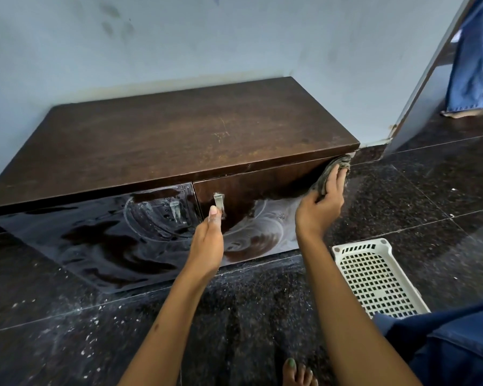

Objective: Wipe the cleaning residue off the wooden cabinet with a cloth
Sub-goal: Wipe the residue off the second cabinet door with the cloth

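Low dark-brown wooden cabinet stands against a pale blue wall, on a black speckled stone floor. Two doors on the front. The left door is wet and glossy, streaked with whitish swirls of residue. The right door carries a cloudy smear of white residue across its lower half; its upper part looks dark and clean.

Right hand presses a crumpled grey-brown cloth flat against the top right corner of the right door, just under the overhanging top. Fingers lie spread over the cloth (thumb curls round its lower edge).

Left hand reaches to the small metal handle of the right door, thumb laid along it; the other fingers are hidden, so the grasp cannot be told.

White perforated plastic basket lies on the floor beside the right forearm. Blue fabric hangs at the far right.
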Motion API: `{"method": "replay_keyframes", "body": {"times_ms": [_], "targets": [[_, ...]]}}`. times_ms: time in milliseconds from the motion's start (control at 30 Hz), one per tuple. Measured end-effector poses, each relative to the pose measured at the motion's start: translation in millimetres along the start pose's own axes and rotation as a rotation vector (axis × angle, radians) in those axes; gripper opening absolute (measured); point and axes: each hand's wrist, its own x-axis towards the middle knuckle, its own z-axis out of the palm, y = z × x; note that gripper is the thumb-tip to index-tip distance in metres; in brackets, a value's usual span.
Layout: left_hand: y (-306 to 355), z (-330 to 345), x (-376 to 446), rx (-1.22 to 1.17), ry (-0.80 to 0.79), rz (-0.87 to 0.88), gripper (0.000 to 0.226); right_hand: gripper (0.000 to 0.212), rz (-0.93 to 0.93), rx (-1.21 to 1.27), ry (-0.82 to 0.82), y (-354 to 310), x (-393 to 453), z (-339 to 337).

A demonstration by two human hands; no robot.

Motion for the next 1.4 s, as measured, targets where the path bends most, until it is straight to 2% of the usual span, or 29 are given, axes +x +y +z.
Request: {"method": "replay_keyframes", "body": {"times_ms": [133,300,367,467,567,667,767,833,967,1167,1233,1333,1400], "targets": [[0.4,-0.9,1.8,-0.006,0.013,0.019,0.066,0.058,0.139,0.132,0.048,-5.9,18.2,-0.4],[-4.8,-0.4,-0.5,0.014,0.011,0.002,0.071,0.060,0.000,0.083,0.055,-8.7,10.1,0.3],[-3.7,-1.8,-0.1,0.009,0.010,0.007,0.074,0.062,0.006,0.080,0.079,-7.2,11.6,0.9],[-2.9,-4.4,2.0,-0.001,0.014,0.018,0.073,0.060,0.181,0.116,0.136,-3.5,34.2,2.6],[-5.8,-3.7,1.0,0.007,0.019,0.018,0.074,0.058,0.343,0.122,0.106,0.0,51.3,3.5],[-5.7,-1.3,-1.5,0.000,0.025,0.028,0.077,0.060,0.247,0.105,0.089,-0.2,24.8,8.7],[-2.7,1.1,-0.9,-0.029,0.039,0.031,0.078,0.062,0.104,0.100,-0.019,10.0,-14.0,14.1],[-1.3,1.1,-0.6,-0.054,0.034,0.029,0.068,0.062,0.145,0.113,-0.044,20.5,-12.1,11.9],[-1.6,-4.3,-0.3,-0.063,0.008,0.029,0.063,0.060,0.399,0.190,-0.038,30.2,16.4,0.7],[-1.8,-2.9,-1.7,-0.054,0.043,0.030,0.062,0.067,0.167,0.194,-0.063,16.1,-2.2,14.1],[-1.1,-3.0,-1.9,-0.066,0.041,0.023,0.061,0.067,0.243,0.193,-0.065,26.1,0.2,10.7],[1.7,-2.8,-3.0,-0.068,0.014,0.019,0.060,0.061,0.489,0.222,-0.051,41.3,18.0,-1.9],[3.4,-2.5,-3.8,-0.063,0.005,0.018,0.060,0.058,0.521,0.249,-0.041,41.0,25.6,-3.0]]}}
